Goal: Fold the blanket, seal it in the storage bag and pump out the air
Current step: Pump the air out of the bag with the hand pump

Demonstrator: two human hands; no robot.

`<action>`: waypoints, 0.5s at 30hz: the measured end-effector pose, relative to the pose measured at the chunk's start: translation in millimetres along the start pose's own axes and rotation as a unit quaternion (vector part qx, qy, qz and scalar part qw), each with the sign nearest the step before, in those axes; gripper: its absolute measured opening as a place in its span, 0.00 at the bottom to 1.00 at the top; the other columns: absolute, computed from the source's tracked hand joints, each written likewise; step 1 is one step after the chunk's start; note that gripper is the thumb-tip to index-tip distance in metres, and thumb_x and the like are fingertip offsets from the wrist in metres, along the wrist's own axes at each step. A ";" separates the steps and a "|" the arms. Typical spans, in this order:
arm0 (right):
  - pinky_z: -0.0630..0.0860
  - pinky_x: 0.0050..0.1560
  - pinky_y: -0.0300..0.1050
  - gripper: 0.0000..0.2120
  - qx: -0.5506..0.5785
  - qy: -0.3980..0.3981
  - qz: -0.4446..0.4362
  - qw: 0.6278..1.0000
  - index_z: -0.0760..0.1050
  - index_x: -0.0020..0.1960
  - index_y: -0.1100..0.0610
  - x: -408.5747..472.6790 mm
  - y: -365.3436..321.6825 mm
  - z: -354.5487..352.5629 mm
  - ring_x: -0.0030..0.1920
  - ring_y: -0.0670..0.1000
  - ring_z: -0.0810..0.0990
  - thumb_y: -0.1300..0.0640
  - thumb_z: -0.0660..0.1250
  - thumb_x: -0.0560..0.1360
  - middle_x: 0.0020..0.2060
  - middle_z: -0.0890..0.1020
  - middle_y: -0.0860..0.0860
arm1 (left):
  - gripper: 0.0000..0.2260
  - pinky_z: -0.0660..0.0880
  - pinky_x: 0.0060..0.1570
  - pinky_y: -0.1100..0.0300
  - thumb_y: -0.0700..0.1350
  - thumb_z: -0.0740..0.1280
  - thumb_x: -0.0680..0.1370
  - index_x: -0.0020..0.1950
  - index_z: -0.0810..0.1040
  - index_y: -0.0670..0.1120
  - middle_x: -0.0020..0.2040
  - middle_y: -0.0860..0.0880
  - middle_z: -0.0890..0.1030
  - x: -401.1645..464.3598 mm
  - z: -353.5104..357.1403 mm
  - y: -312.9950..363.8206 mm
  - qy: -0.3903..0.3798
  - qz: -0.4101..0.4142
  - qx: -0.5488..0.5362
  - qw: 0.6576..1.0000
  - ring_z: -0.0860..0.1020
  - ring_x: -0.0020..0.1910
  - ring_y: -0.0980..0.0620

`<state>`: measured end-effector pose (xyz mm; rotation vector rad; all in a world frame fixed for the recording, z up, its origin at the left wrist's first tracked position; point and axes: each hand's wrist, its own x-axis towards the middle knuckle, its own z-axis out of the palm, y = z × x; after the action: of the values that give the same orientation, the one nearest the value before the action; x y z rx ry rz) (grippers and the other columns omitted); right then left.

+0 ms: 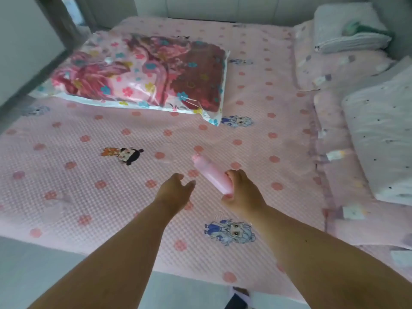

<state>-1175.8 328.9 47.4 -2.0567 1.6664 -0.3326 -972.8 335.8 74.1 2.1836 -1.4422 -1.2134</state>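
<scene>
Above the bed (66, 197), right hand (242, 195) apparently grips pump (211, 175).

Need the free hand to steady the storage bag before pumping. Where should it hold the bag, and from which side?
Probably flat on the storage bag just beside the white valve, coming from the near long edge, the side the left hand is on. The bag lies flat and bulging around the folded blanket, so pinching slack film would likely give less hold. The right hand grips the pink pump.
</scene>
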 end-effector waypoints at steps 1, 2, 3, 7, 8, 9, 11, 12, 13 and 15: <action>0.75 0.45 0.44 0.28 -0.010 -0.006 -0.030 0.999 0.66 0.66 0.57 1.5 -24.4 5.9 0.48 0.53 0.76 0.55 0.71 0.70 0.55 0.72 0.53 | 0.26 0.78 0.56 0.47 0.58 0.61 0.79 0.73 0.64 0.46 0.56 0.44 0.81 -8.0 -18.8 -14.2 0.017 -0.007 -0.044 0.999 0.81 0.52 0.47; 0.76 0.44 0.45 0.28 -0.016 -0.010 -0.059 0.998 0.67 0.66 0.58 2.3 -48.8 12.9 0.48 0.54 0.77 0.55 0.71 0.69 0.55 0.71 0.54 | 0.26 0.79 0.54 0.48 0.58 0.60 0.79 0.73 0.64 0.46 0.54 0.45 0.81 -16.5 -37.4 -28.7 0.035 -0.012 -0.088 0.995 0.82 0.49 0.48; 0.77 0.44 0.46 0.28 -0.019 -0.016 -0.088 0.996 0.67 0.66 0.58 2.2 -74.1 20.8 0.48 0.55 0.77 0.55 0.72 0.69 0.54 0.72 0.54 | 0.25 0.80 0.51 0.48 0.58 0.60 0.80 0.73 0.64 0.46 0.52 0.45 0.81 -26.4 -56.4 -43.4 0.051 -0.018 -0.132 0.990 0.82 0.46 0.49; 0.77 0.45 0.48 0.29 -0.050 -0.033 -0.200 0.978 0.68 0.66 0.58 -5.4 -183.1 62.1 0.48 0.57 0.77 0.54 0.72 0.68 0.56 0.73 0.56 | 0.21 0.81 0.47 0.48 0.57 0.58 0.81 0.67 0.70 0.44 0.48 0.45 0.82 -69.0 -133.4 -115.4 0.107 -0.035 -0.259 0.959 0.84 0.40 0.47; 0.76 0.44 0.48 0.29 -0.056 -0.034 -0.224 0.972 0.69 0.66 0.58 -8.7 -210.3 75.2 0.48 0.57 0.78 0.54 0.72 0.68 0.56 0.73 0.56 | 0.20 0.81 0.47 0.48 0.56 0.59 0.81 0.65 0.71 0.43 0.48 0.44 0.82 -79.9 -152.2 -136.1 0.116 -0.042 -0.277 0.953 0.84 0.40 0.46; 0.77 0.44 0.49 0.29 -0.058 -0.033 -0.246 0.967 0.69 0.66 0.58 -12.5 -237.6 88.3 0.47 0.57 0.78 0.54 0.72 0.67 0.55 0.74 0.56 | 0.19 0.82 0.46 0.48 0.55 0.60 0.81 0.63 0.71 0.42 0.48 0.44 0.82 -91.1 -171.3 -157.5 0.126 -0.051 -0.292 0.947 0.84 0.40 0.46; 0.79 0.41 0.51 0.28 -0.062 -0.034 -0.289 0.955 0.71 0.64 0.59 -18.8 -288.9 115.6 0.44 0.58 0.79 0.55 0.73 0.66 0.53 0.75 0.57 | 0.17 0.82 0.44 0.49 0.54 0.63 0.80 0.60 0.71 0.41 0.49 0.42 0.82 -111.4 -208.5 -199.6 0.153 -0.069 -0.322 0.932 0.84 0.39 0.46; 0.80 0.39 0.51 0.28 -0.063 -0.033 -0.312 0.947 0.71 0.62 0.59 -20.8 -313.6 128.9 0.42 0.58 0.79 0.56 0.73 0.64 0.51 0.76 0.57 | 0.18 0.82 0.42 0.51 0.53 0.65 0.79 0.59 0.72 0.40 0.49 0.41 0.82 -120.7 -226.9 -220.2 0.169 -0.077 -0.338 0.923 0.84 0.38 0.46; 0.80 0.37 0.51 0.28 -0.063 -0.031 -0.334 0.940 0.72 0.61 0.59 -22.3 -337.7 141.6 0.40 0.58 0.80 0.56 0.74 0.63 0.50 0.76 0.57 | 0.18 0.81 0.40 0.53 0.53 0.66 0.78 0.58 0.72 0.40 0.49 0.41 0.82 -129.3 -245.2 -239.7 0.184 -0.083 -0.355 0.913 0.84 0.38 0.47; 0.80 0.33 0.49 0.28 -0.057 -0.024 -0.370 0.927 0.72 0.59 0.59 -24.5 -383.7 163.4 0.37 0.57 0.80 0.56 0.75 0.61 0.48 0.77 0.57 | 0.19 0.80 0.36 0.56 0.54 0.67 0.77 0.57 0.73 0.40 0.48 0.42 0.81 -143.2 -279.3 -276.0 0.207 -0.088 -0.397 0.890 0.84 0.38 0.47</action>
<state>-777.9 444.6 100.7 -2.6966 0.8255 -0.4229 -609.3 527.2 151.2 1.8234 -0.4468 -1.0341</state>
